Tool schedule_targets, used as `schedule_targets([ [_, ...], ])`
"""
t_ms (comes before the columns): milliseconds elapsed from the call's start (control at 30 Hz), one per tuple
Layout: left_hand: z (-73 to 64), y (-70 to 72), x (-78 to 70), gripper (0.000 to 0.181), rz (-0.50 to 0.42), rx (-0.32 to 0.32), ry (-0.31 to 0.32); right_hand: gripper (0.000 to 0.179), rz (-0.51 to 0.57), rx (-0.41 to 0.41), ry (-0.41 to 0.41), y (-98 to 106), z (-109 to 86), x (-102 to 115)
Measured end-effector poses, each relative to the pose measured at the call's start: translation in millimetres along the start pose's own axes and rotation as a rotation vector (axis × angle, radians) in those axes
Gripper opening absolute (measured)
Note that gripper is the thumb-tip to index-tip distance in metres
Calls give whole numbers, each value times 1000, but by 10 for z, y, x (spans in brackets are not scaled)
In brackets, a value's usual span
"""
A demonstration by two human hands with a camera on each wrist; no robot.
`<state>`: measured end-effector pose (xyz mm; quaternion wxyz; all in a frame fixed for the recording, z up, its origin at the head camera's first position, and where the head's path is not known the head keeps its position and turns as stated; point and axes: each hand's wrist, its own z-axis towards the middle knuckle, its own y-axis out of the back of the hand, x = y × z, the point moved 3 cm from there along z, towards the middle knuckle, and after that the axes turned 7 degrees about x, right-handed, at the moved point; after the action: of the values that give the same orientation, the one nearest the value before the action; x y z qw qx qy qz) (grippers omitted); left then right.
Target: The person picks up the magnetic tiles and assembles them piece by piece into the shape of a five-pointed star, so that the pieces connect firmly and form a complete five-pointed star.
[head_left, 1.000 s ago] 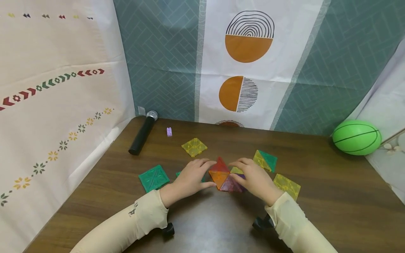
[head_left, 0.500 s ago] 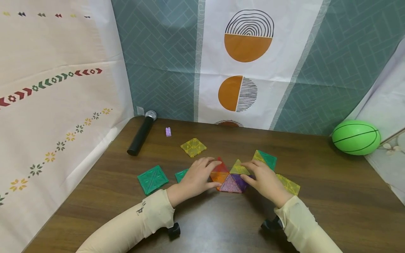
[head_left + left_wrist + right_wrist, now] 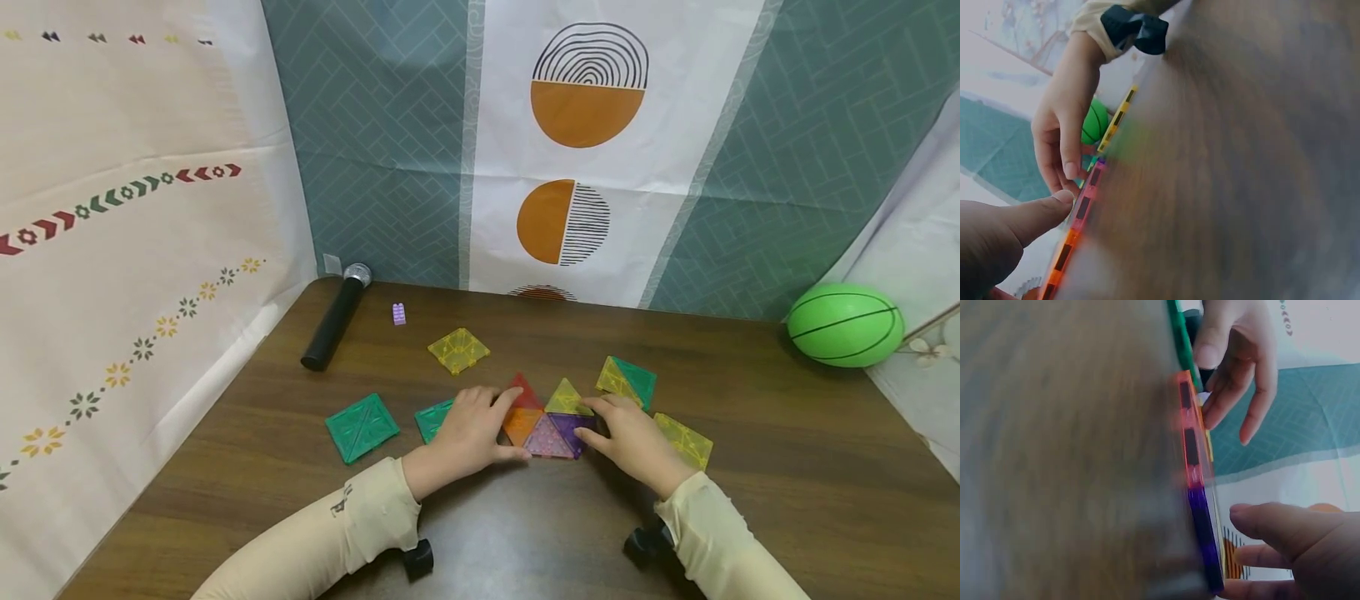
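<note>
On the table, translucent magnetic triangle tiles lie edge to edge in a fan: a red triangle tile (image 3: 527, 393), an orange triangle tile (image 3: 521, 428), a pink triangle tile (image 3: 549, 439), a purple triangle tile (image 3: 570, 427) and a yellow triangle tile (image 3: 566, 400). My left hand (image 3: 465, 435) rests at the fan's left side, with fingertips by the red tile and thumb near the lower edge of the orange and pink ones. At the right side, my right hand (image 3: 636, 440) touches the yellow and purple tiles with loosely bent fingers. Neither hand's fingers close round a tile.
Green tiles (image 3: 362, 427) lie left, another green tile (image 3: 432, 419) partly behind my left hand. Yellow tiles (image 3: 459, 350) (image 3: 684, 440) and a yellow-green square (image 3: 633, 382) lie around. A microphone (image 3: 336, 323), purple brick (image 3: 399, 314) and green ball (image 3: 846, 326) stand farther back.
My right hand has drawn back to the right, uncovering the yellow and purple tiles. My left hand has shifted slightly right along the fan's left side.
</note>
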<state>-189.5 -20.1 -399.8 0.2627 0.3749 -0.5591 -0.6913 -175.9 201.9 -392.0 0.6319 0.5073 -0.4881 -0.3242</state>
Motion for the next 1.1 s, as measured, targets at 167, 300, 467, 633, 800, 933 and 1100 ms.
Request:
schedule_targets([
  [167,-7,-83,-4,88,-23,-6,-3,42,23,-65,8,-73,0,9],
  [300,-1,-123,-16,86,-93,-24,9,40,104,-75,-14,-106,-6,-1],
  [467,22,-123,-42,87,-178,-39,26,39,249,-68,-46,-89,-19,-44],
  [633,19,-139,-33,87,-253,-39,41,40,398,-60,-79,-82,-32,-74],
  [800,2,-147,-26,86,-333,-19,50,39,482,-83,-86,-74,-27,-91],
  [933,-3,-137,-13,83,-355,-17,32,37,491,-113,-84,-72,-4,-108],
  [1100,20,-119,34,73,-454,-26,28,37,500,-90,-96,-91,20,-140],
])
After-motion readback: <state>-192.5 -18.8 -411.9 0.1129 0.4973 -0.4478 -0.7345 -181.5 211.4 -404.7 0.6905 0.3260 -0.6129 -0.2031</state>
